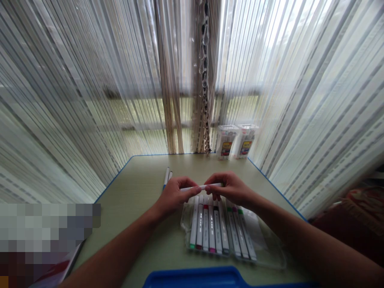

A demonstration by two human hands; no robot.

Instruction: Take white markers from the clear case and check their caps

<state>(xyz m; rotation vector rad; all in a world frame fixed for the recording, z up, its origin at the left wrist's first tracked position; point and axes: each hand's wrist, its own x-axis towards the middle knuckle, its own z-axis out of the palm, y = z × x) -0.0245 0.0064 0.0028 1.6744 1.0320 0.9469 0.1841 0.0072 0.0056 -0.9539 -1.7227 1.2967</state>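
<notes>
Both my hands hold one white marker (201, 187) crosswise above the table. My left hand (173, 195) pinches its left end and my right hand (230, 188) grips its right end. Just below the hands lies a clear plastic case (270, 256) with several white markers (211, 228) in a row, their caps green, red, pink and dark. Two more markers (167, 176) lie loose on the table left of my left hand.
The pale green table (138, 200) has a blue edge and striped sheer curtains around it. Two clear marker boxes (237, 141) stand at the far edge. A blue tray (198, 279) lies at the near edge. Red cloth (357, 208) sits at the right.
</notes>
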